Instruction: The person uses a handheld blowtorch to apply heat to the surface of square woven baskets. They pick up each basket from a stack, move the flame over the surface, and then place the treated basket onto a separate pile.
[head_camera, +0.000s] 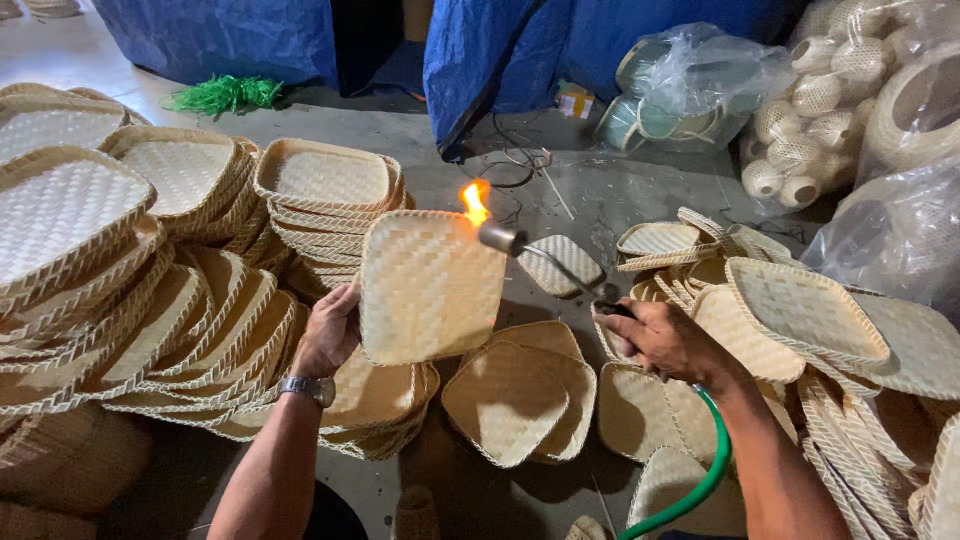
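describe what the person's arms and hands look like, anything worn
Both forearms are bare, with no sleeves in view. The left hand has a silver metal wristwatch on its wrist. The right hand wears no glove, ring or watch that shows.

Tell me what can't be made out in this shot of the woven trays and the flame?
- Head view: the torch handle is hidden inside the right hand.
- The green hose runs off the bottom edge; its source is unseen.
- The far face of the tray held by the left hand faces away.
- Bag contents blur behind plastic.
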